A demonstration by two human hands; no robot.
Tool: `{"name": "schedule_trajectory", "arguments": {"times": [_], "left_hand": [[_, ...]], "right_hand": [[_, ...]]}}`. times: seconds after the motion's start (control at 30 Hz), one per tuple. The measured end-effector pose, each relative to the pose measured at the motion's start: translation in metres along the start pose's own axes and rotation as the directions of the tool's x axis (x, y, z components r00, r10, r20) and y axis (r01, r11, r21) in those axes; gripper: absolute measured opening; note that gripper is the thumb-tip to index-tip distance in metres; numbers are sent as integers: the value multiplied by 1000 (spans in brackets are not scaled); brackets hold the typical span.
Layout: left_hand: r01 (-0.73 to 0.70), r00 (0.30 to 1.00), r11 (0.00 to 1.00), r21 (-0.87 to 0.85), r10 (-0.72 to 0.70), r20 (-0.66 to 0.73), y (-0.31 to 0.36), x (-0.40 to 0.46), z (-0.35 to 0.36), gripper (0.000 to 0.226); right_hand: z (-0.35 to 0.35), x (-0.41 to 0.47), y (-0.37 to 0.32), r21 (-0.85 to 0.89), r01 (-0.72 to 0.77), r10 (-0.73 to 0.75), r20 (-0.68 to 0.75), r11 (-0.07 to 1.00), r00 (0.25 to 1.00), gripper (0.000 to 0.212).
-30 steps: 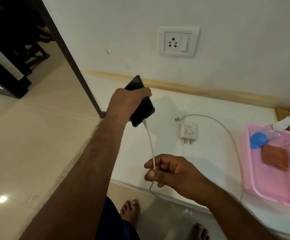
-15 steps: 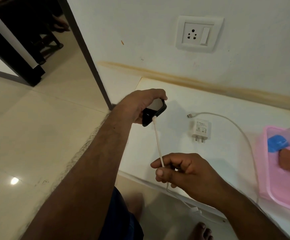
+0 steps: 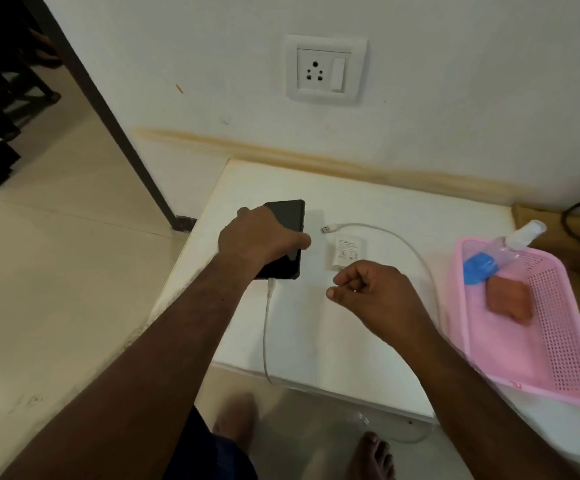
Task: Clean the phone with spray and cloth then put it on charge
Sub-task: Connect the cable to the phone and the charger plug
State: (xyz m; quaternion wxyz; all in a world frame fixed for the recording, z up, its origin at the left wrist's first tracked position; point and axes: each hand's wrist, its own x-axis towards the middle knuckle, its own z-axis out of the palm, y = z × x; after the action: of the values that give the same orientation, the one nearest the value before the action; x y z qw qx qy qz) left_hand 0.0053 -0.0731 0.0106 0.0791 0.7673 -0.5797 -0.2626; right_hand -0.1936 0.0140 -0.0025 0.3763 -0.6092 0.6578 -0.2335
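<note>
- Left hand (image 3: 262,237) lies over the phone (image 3: 287,223), fingers wrapped on its edges; phone now flat on the counter (image 3: 368,334) near the left edge. A sec ago it was held up in the air.
- Right hand (image 3: 375,292) loosely curled, empty as far as visible; it has let go of the cable (image 3: 266,327) it was pinching.
- Cable is plugged into the phone's near end and runs off the counter's front edge.
- USB end (image 3: 326,229) lies free just beside the adapter (image 3: 347,252), not joined; wall socket (image 3: 326,69) bare.
- Likely next: USB into adapter, adapter into socket, switch on.
- Spray bottle (image 3: 510,247) and cloth (image 3: 508,299) sit in the pink tray (image 3: 558,358) at the right edge, so cleaning prob. done.
</note>
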Motion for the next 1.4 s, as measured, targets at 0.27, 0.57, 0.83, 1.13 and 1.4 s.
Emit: {"name": "schedule_trajectory", "arguments": {"times": [0.27,0.57,0.83,1.13,1.4], "left_hand": [[-40,995,986,163,54,-82,0,2,26,66],[-62,989,969,239,91,-113,-4,1,36,69],[-48,988,954,296,90,-129,-2,-1,43,69],[-412,813,895,171,445,-375,30,-24,45,46],[-423,878,896,139,443,-184,49,-32,95,61]], "right_hand": [[-12,16,17,-44,-54,46,-153,998,987,11],[-17,30,25,-181,-103,51,-270,978,961,22],[-12,44,27,-317,-48,-59,-318,947,946,28],[-37,103,21,-442,8,-110,-206,897,972,24],[-37,148,12,-535,103,-94,43,838,995,28]]}}
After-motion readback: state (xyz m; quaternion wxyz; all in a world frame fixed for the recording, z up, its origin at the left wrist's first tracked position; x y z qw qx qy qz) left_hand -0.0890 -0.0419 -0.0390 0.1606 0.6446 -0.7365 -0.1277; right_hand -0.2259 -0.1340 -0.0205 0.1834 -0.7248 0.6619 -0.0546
